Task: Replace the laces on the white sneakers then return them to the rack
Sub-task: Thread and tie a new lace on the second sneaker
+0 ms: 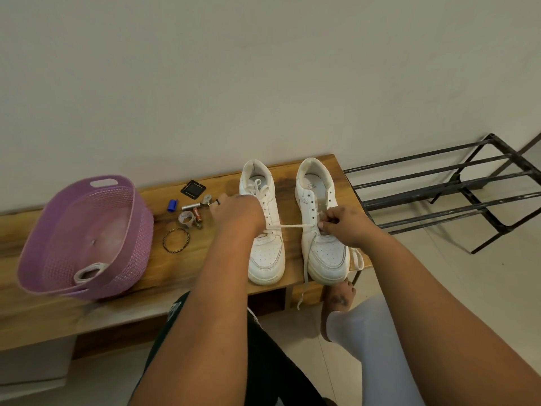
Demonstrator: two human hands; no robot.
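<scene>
Both sneakers (pixel 292 230) on desk (pixel 164 268) pointing toes near; left hand (pixel 237 213) and right hand (pixel 342 225) are gripping lace (pixel 292 227), stretched left-right.

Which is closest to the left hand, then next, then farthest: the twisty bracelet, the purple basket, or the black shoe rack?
From the left hand, in the head view:
1. Twisted bracelet, just to its left on the bench.
2. Purple basket, farther left at the bench end.
3. Black shoe rack, far right, on the floor past both sneakers.

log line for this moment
step: lacing right sneaker | left hand: pulls lace | right hand: pinches lace at eyelet | rack: no shoes
</scene>
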